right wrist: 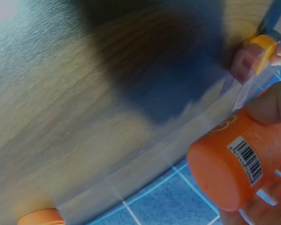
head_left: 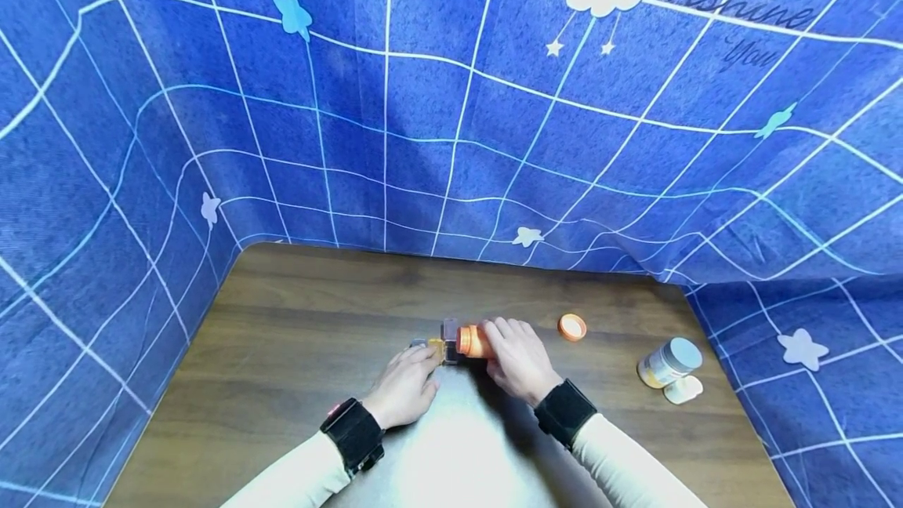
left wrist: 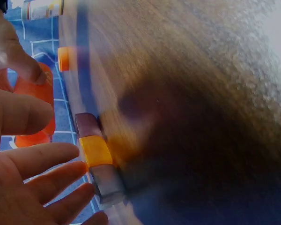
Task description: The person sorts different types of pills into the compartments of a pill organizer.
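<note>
My right hand (head_left: 522, 359) grips an orange bottle (head_left: 476, 342), tipped on its side with its uncapped mouth pointing left. Its barcode label and base show in the right wrist view, where the bottle (right wrist: 239, 164) fills the lower right. Below and beside the mouth sits a small pill organizer (left wrist: 96, 151) with purple, yellow and grey compartments. One purple flap (head_left: 449, 328) of it stands raised in the head view. My left hand (head_left: 404, 390) rests its fairly straight fingers at the organizer's left part. Whether anything is inside the compartments is too small to tell.
An orange screw cap (head_left: 572, 327) lies right of the bottle on the wooden table (head_left: 303, 320). Farther right stand a grey-lidded jar (head_left: 669, 363) and a small white item (head_left: 683, 390). A blue patterned cloth (head_left: 423, 100) hangs behind the table.
</note>
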Demonstrator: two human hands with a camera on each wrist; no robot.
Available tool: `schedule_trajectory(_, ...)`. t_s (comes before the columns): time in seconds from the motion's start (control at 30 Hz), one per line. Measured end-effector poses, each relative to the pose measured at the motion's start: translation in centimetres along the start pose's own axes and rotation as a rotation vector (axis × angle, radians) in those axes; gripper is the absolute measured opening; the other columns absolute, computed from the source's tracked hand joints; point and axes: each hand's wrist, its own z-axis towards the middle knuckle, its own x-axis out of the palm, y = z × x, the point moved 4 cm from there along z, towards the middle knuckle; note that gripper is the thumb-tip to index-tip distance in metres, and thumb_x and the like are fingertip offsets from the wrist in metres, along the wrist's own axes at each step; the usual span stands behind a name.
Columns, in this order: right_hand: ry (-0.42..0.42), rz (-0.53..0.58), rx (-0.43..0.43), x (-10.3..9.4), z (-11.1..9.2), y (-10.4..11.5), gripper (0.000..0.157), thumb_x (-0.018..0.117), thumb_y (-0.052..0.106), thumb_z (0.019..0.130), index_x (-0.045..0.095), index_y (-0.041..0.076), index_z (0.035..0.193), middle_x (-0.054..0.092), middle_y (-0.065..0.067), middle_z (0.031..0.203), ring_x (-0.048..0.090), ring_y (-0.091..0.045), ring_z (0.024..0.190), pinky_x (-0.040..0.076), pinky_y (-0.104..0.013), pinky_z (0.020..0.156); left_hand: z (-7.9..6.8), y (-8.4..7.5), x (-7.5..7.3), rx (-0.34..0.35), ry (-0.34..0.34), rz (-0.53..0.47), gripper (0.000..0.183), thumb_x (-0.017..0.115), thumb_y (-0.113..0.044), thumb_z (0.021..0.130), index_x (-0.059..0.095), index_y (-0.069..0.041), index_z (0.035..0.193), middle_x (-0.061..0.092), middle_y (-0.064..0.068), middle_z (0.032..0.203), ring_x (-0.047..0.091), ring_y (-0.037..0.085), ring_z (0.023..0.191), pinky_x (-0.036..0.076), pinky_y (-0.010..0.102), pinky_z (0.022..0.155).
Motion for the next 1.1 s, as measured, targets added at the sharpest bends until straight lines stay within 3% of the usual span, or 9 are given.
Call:
schedule_trajectory(0.2,-0.013,-0.093,-0.074,0.0,0.4,0.8,0.058,0.064,0.021,0.060,0.049,0.009,0.114,0.054,-0.006,0.102,0.046,-0.025,0.091,0.040,-0.043,0.082,-0.1,-0.2,0.0,-0.019,0.016,0.005,0.042,0.058,-0.022,0.081,0.054,-0.001,0.117,0.051,0.017,0.124,0.039,0.030,0.116,0.032,0.050,0.098)
schedule_trajectory(0.37,-0.047,-0.123,-0.152,-0.3,1.2,1.8,0.047,0.057,0.013,0.062,0.053,0.010,0.108,0.054,-0.005,0.097,0.047,-0.026,0.087,0.041,-0.042,0.080,-0.1,-0.2,0.0,-0.014,0.020,0.009,0.042,0.059,-0.023,0.081,0.055,0.000,0.115,0.051,0.018,0.124,0.038,0.031,0.116,0.033,0.049,0.098)
schedule_trajectory(0.63,-0.029,-0.258,-0.319,-0.7,2.9,3.6,0.029,0.051,0.007,0.074,0.056,0.012,0.102,0.054,-0.004,0.091,0.047,-0.027,0.087,0.041,-0.041,0.082,0.0,0.0,0.1,-0.002,0.015,0.022,0.042,0.060,-0.021,0.079,0.055,0.001,0.114,0.050,0.017,0.125,0.038,0.030,0.116,0.034,0.049,0.097)
schedule_trajectory(0.73,-0.038,-0.263,-0.375,-1.0,3.3,4.1,0.026,0.043,0.006,0.079,0.057,0.010,0.101,0.055,-0.006,0.089,0.047,-0.027,0.088,0.042,-0.041,0.082,-0.1,0.0,0.1,-0.007,0.020,0.021,0.040,0.059,-0.020,0.078,0.057,0.000,0.113,0.050,0.018,0.126,0.038,0.031,0.116,0.034,0.050,0.097)
schedule_trajectory(0.87,-0.063,-0.249,-0.412,-1.4,3.5,4.4,0.031,0.033,0.005,0.082,0.058,0.007,0.100,0.055,-0.008,0.088,0.047,-0.029,0.087,0.044,-0.042,0.082,-0.1,0.0,0.2,-0.007,0.023,0.033,0.037,0.058,-0.019,0.078,0.058,-0.001,0.111,0.049,0.017,0.126,0.038,0.031,0.117,0.035,0.051,0.097)
schedule_trajectory(1.1,-0.079,-0.265,-0.426,-1.7,3.7,4.5,0.028,0.036,0.005,0.082,0.058,0.007,0.099,0.056,-0.008,0.089,0.048,-0.029,0.087,0.044,-0.042,0.082,-0.1,0.1,0.1,0.005,0.011,0.029,0.040,0.058,-0.018,0.079,0.056,0.000,0.115,0.050,0.016,0.127,0.039,0.031,0.116,0.035,0.052,0.096)
